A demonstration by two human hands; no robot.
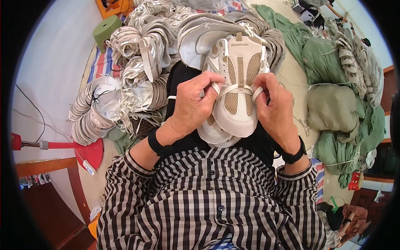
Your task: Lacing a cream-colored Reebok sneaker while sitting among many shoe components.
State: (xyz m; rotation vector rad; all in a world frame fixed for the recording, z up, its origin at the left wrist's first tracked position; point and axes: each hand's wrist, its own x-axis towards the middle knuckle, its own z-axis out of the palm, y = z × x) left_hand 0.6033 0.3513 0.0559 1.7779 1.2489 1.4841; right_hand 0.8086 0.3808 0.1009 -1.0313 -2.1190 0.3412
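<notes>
On my lap lies a white and beige shoe upper (239,106) with tan mesh panels, its rounded toe toward me. A flat cream shoelace (236,86) crosses it through the lowest eyelets, below the tongue (240,58). My left hand (193,98) pinches one side of the lace beside the upper's left edge. On the opposite edge, my right hand (273,102) is closed on the lace's other side. Another similar upper (214,135) lies underneath, mostly covered.
Stacked uppers (146,46) heap up at the far left, with more nested ones (93,108) nearer. A green thread cone (107,32) stands behind them. Green sacks (329,106) line the right side. A red dustpan (91,154) lies at the left.
</notes>
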